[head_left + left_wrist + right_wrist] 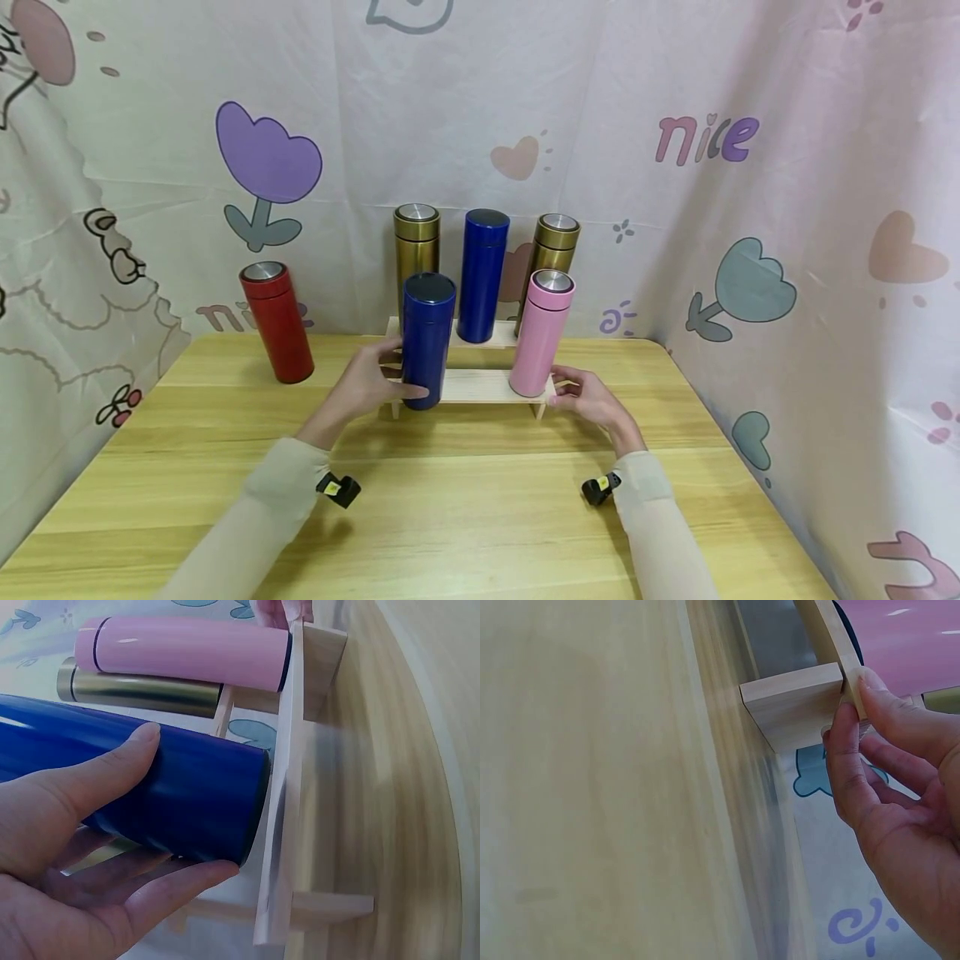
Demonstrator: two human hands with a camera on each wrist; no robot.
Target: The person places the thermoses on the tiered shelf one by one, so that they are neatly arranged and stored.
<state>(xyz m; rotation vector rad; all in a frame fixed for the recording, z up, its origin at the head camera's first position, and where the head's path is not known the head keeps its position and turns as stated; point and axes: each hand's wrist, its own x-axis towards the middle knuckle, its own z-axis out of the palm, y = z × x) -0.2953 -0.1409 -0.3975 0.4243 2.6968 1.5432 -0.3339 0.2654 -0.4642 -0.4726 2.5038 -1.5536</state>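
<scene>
My left hand grips a blue thermos bottle near its base, thumb on one side and fingers curled round the other. That bottle is close to the left end of the lower step of a two-tier wooden rack; a narrow gap shows between base and board in the left wrist view. With thumb and forefinger, my right hand pinches the right end of the same step. Beside it stands a pink thermos bottle. On the upper step are a second blue bottle and two gold bottles, left and right.
A red thermos bottle stands on the wooden table, left of the rack. Behind the table hangs a printed cloth, which also runs along both sides. A small black camera sits on each wrist.
</scene>
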